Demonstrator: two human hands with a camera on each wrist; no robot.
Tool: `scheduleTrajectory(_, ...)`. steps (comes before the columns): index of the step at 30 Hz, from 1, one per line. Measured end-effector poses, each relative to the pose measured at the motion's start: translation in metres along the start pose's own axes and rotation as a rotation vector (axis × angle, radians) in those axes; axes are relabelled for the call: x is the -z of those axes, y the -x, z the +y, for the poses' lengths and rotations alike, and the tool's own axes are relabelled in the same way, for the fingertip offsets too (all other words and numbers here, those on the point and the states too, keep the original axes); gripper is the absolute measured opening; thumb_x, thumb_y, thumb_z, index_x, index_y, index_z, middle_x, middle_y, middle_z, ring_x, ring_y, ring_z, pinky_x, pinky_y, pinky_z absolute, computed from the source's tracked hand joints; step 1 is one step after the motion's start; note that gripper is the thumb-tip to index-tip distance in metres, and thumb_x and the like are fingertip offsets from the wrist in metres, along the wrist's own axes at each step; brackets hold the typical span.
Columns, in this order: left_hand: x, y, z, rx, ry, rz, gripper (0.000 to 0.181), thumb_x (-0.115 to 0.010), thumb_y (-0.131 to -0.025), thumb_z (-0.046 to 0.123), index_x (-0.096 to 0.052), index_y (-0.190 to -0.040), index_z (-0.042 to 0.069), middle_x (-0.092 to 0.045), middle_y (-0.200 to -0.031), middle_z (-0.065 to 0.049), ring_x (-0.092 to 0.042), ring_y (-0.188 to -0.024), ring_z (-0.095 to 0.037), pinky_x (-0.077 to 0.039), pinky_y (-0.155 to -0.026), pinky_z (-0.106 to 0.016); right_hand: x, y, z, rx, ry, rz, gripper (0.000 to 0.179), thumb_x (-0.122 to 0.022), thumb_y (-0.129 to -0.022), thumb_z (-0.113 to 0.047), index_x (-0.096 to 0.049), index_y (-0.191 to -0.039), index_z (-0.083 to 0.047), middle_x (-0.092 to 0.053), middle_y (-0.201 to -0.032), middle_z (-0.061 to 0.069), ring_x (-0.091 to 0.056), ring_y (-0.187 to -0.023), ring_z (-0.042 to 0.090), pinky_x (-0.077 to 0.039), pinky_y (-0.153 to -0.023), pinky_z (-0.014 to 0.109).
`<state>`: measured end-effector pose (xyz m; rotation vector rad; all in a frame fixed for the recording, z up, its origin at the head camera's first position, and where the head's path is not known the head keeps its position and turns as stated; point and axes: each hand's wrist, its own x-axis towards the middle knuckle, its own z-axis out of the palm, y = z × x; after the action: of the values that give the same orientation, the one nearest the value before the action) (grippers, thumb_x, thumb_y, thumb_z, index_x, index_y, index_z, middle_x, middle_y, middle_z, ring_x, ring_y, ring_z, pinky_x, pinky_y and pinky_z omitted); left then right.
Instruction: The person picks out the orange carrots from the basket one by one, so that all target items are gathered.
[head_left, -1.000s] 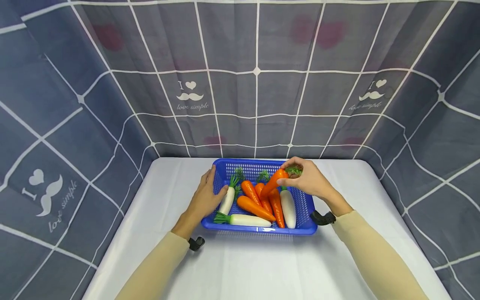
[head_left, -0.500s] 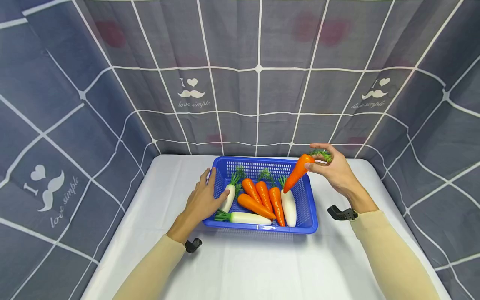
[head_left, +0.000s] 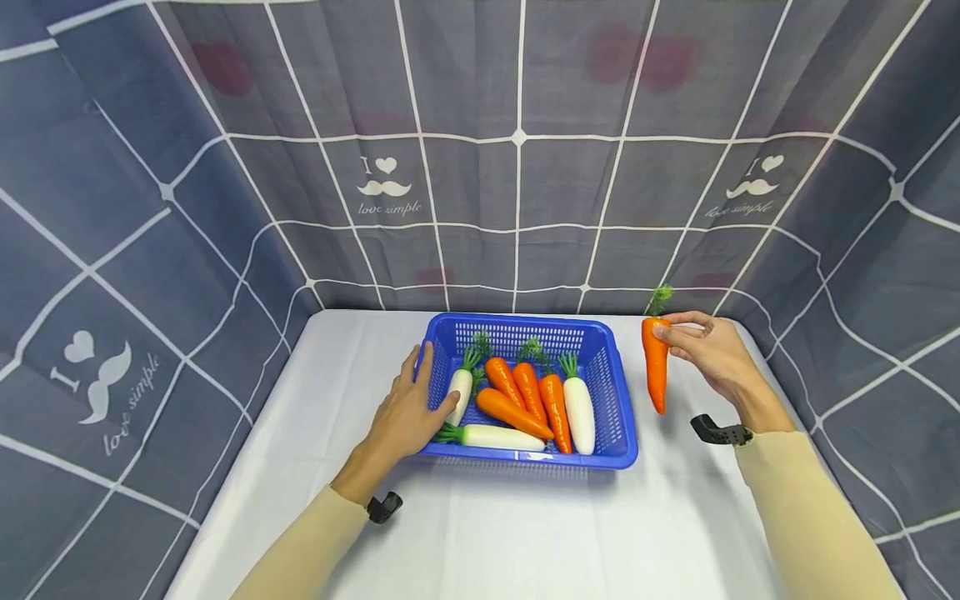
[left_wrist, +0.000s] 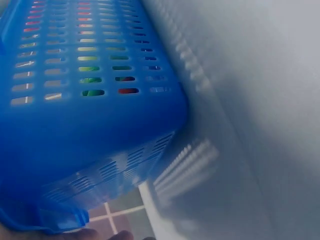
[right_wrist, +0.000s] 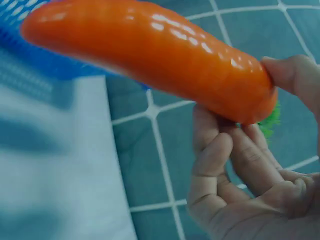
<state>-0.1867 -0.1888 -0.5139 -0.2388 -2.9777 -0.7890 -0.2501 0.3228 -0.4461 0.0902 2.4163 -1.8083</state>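
Note:
My right hand point(head_left: 712, 350) pinches a glossy orange carrot point(head_left: 656, 362) near its leafy green top, tip pointing down, to the right of the basket. In the right wrist view the thumb lies on one side of the carrot point(right_wrist: 165, 55) and the fingers on the other. My left hand point(head_left: 408, 408) rests with extended fingers on the left rim of the blue plastic basket point(head_left: 626, 400). Several carrots point(head_left: 513, 412) lie in the basket's middle. White radishes point(head_left: 578, 415) with green tops lie along its right, front and left sides; the left one is partly covered by my thumb.
A white cloth point(head_left: 517, 533) covers the table under the basket. Grey checked curtains point(head_left: 465, 183) with white lines rise behind the table and on both sides. A black wrist camera point(head_left: 720, 431) sits on the right wrist.
The right hand has lifted the carrot out of the basket and carried it right, past the rim; the carrot has swung from slanted to nearly upright. The left hand stays at the basket's left rim.

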Motion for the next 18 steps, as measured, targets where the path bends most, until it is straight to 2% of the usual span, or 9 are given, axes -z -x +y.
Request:
scheduleTrajectory(3,-0.002,-0.001,0.0,0.005,-0.003,-0.001,0.103,-0.059,-0.113,0.069,-0.008,-0.19,0.022,-0.019,-0.194,-0.025,-0.054,-0.158,-0.061,-0.059,-0.11,-0.082,0.003,-0.001,0.017,-0.033,0.087,-0.004,0.06,-0.084,-0.11,-0.037,-0.064,-0.149,0.004,-0.082,-0.103,-0.024,-0.079,-0.1,-0.005,-0.065,-0.094,0.014)
scheduleTrajectory(4,0.004,0.002,0.007,0.022,0.007,-0.02,0.102,-0.061,-0.114,0.064,-0.009,-0.19,0.021,-0.02,-0.194,-0.026,-0.054,-0.159,-0.062,-0.059,-0.112,-0.082,0.003,-0.002,0.023,-0.034,0.117,-0.01,0.062,-0.084,-0.11,-0.038,-0.064,-0.15,0.005,-0.082,-0.105,-0.021,-0.078,-0.1,-0.005,-0.066,-0.094,0.015)
scheduleTrajectory(7,0.005,0.001,0.01,0.038,-0.017,-0.032,0.101,-0.062,-0.115,0.06,-0.008,-0.19,0.018,-0.017,-0.195,-0.025,-0.054,-0.161,-0.059,-0.06,-0.114,-0.079,-0.001,-0.001,0.041,-0.041,0.206,-0.027,0.065,-0.083,-0.11,-0.038,-0.065,-0.151,0.009,-0.084,-0.117,-0.002,-0.078,-0.097,-0.001,-0.069,-0.09,0.02)
scheduleTrajectory(10,0.006,0.002,0.012,0.054,-0.035,-0.041,0.102,-0.062,-0.115,0.061,-0.006,-0.19,0.018,-0.016,-0.196,-0.024,-0.054,-0.162,-0.057,-0.06,-0.114,-0.077,-0.007,0.0,0.056,-0.053,0.299,-0.028,0.067,-0.085,-0.109,-0.041,-0.066,-0.147,0.01,-0.08,-0.127,0.02,-0.077,-0.092,0.008,-0.072,-0.086,0.029)
scheduleTrajectory(12,0.006,0.002,0.013,0.06,-0.038,-0.044,0.103,-0.062,-0.115,0.061,-0.006,-0.19,0.019,-0.017,-0.195,-0.024,-0.054,-0.162,-0.056,-0.061,-0.114,-0.076,-0.011,0.0,0.063,-0.071,0.359,-0.012,0.066,-0.087,-0.107,-0.042,-0.068,-0.143,0.01,-0.078,-0.129,0.029,-0.077,-0.089,0.014,-0.073,-0.082,0.034)
scheduleTrajectory(15,0.006,0.003,0.013,0.064,-0.037,-0.047,0.104,-0.062,-0.114,0.062,-0.006,-0.19,0.018,-0.018,-0.195,-0.025,-0.055,-0.161,-0.057,-0.062,-0.113,-0.076,-0.014,0.001,0.072,-0.092,0.458,0.03,0.064,-0.091,-0.103,-0.044,-0.07,-0.136,0.007,-0.079,-0.125,0.031,-0.077,-0.087,0.021,-0.069,-0.077,0.034)
scheduleTrajectory(18,0.006,0.003,0.013,0.068,-0.03,-0.049,0.104,-0.062,-0.114,0.062,-0.006,-0.19,0.018,-0.017,-0.195,-0.024,-0.054,-0.162,-0.057,-0.061,-0.114,-0.075,-0.015,0.001,0.077,-0.098,0.556,0.07,0.062,-0.091,-0.101,-0.044,-0.072,-0.132,0.005,-0.08,-0.123,0.032,-0.077,-0.092,0.029,-0.059,-0.072,0.032)
